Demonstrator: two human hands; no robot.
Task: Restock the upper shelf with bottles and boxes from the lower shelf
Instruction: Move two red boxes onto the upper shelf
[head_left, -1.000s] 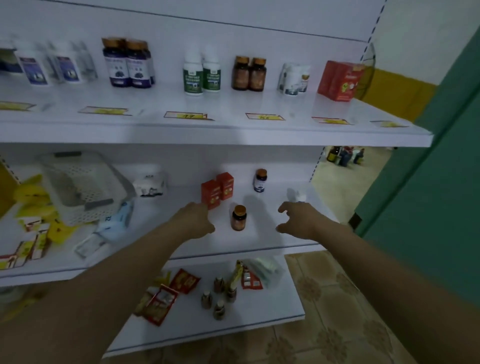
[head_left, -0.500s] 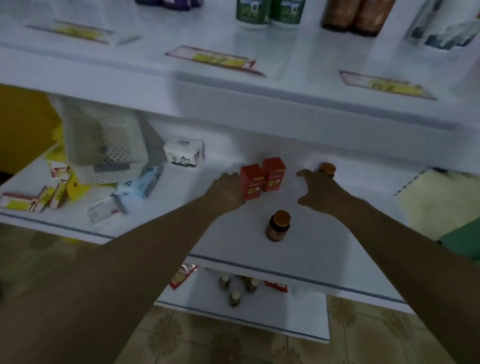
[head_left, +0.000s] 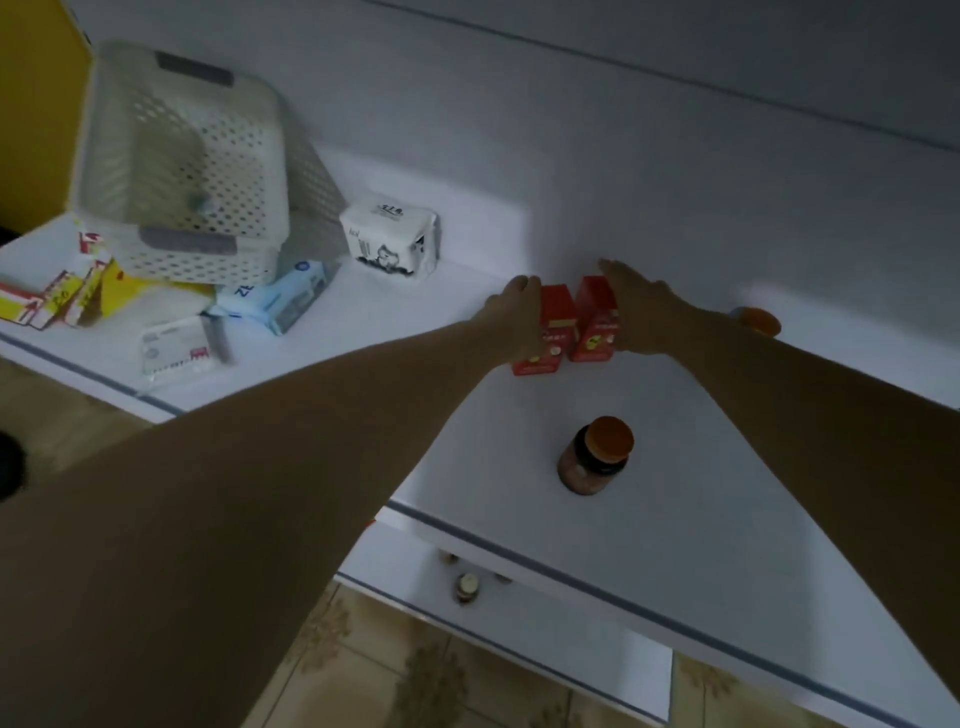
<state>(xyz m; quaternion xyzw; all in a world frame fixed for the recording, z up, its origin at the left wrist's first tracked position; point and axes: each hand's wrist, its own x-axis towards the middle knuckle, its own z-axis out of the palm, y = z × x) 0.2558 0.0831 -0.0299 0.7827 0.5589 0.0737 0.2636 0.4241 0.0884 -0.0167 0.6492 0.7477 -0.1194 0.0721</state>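
Pick step: my left hand (head_left: 519, 309) and right hand (head_left: 641, 306) bracket the two red boxes (head_left: 556, 327) on the lower shelf (head_left: 498, 447), fingers straight against their outer sides, not clenched. Next, I reckon: squeeze inward, lift both.

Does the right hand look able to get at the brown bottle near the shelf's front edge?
Probably yes. The brown bottle stands alone on the shelf with bare space around it; the right hand, flat against the red boxes behind it, need only draw back.
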